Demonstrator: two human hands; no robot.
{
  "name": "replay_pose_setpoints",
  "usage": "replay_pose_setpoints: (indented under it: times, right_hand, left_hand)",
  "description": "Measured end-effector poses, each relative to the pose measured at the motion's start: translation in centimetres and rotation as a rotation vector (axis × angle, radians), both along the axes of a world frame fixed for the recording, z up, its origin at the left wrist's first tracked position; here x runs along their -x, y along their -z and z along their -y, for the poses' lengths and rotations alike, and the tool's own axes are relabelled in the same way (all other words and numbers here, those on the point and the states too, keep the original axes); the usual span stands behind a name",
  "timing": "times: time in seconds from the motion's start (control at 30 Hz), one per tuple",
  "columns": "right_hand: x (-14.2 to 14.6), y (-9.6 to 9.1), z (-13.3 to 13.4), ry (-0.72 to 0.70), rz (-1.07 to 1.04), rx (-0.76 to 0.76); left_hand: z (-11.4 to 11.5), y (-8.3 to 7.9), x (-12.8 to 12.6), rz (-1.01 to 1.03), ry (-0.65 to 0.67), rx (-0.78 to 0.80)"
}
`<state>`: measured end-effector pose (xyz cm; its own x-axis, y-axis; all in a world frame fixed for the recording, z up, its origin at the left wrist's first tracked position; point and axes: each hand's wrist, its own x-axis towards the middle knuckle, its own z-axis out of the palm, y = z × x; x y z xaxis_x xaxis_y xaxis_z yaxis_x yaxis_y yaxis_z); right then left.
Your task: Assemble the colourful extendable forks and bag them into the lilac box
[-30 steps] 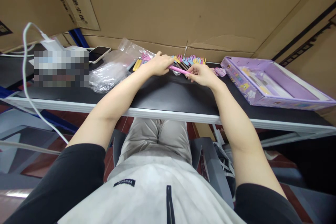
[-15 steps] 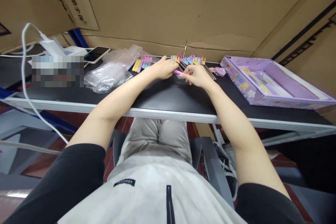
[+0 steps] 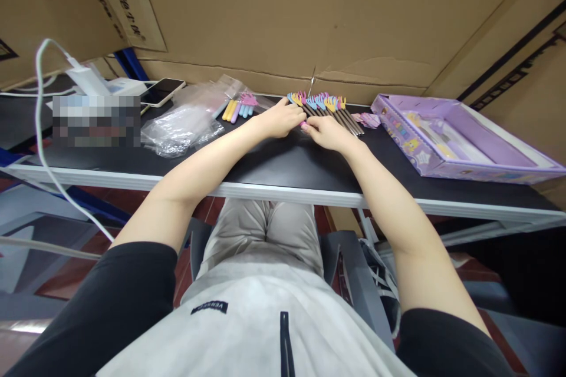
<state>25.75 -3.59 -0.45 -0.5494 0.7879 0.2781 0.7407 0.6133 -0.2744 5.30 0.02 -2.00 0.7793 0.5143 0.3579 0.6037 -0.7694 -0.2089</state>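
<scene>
My left hand (image 3: pixel 283 118) and my right hand (image 3: pixel 326 132) meet over the middle of the table, fingers closed. Between them shows a small end of a pink stick-like handle (image 3: pixel 303 123); fingers cover the rest of it. Just behind my right hand lies a row of back scratchers (image 3: pixel 329 107) with brown-grey metal rods and blue, pink and yellow claw heads. To the left of my left hand sit several handles (image 3: pixel 239 111) in yellow, purple and blue, with a pink claw head (image 3: pixel 248 99) near their far ends.
Crumpled clear plastic bags (image 3: pixel 181 123) lie on the left, near a phone (image 3: pixel 164 92) and a white charger (image 3: pixel 91 79) with a cable. At right stand a purple open box (image 3: pixel 477 172) and a pink crumpled wrapper (image 3: pixel 368 120). A cardboard wall (image 3: pixel 265 17) rises behind the table.
My hands have drawn closer together, and much less of the pink handle shows between them. My right fingers have curled further over it. The pink claw head at left has shifted slightly.
</scene>
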Motion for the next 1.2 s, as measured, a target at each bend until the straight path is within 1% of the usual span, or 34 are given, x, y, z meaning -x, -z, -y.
replay_pose_setpoints:
  times: [0.27, 0.4, 0.57, 0.7, 0.83, 0.97, 1.07, 1.13, 1.2]
  right_hand:
    - [0.0, -0.2, 0.2, -0.029, 0.001, 0.052]
    - [0.0, -0.4, 0.4, -0.057, -0.014, 0.080]
    - [-0.3, -1.0, 0.6, -0.034, -0.036, 0.107]
    - [-0.8, -1.5, 0.7, 0.013, -0.067, 0.072]
    - [-1.3, -1.7, 0.6, 0.067, -0.062, 0.049]
    - [-1.5, -1.4, 0.2, 0.083, -0.018, 0.044]
    - [-1.5, -1.0, -0.2, 0.082, 0.011, 0.051]
    - [-1.5, -0.9, -0.3, 0.085, 0.015, 0.058]
    - [-1.3, -0.8, -0.2, 0.090, 0.005, 0.075]
  left_hand:
    - [0.2, 0.2, -0.3, -0.023, 0.053, -0.029]
    - [0.1, 0.3, -0.4, -0.033, 0.052, -0.019]
    - [0.5, 0.0, -0.5, -0.084, 0.057, 0.000]
    - [0.8, -0.5, -0.5, -0.098, 0.039, 0.071]
    - [1.3, -1.5, -0.3, -0.150, 0.031, 0.151]
    - [1.7, -2.3, 0.3, -0.202, -0.077, 0.326]
    - [1.5, -2.9, 1.6, -0.192, -0.089, 0.451]
    - [1.2, -3.2, 2.8, -0.141, -0.082, 0.484]
    - [1.1, -3.5, 4.0, -0.054, -0.120, 0.484]
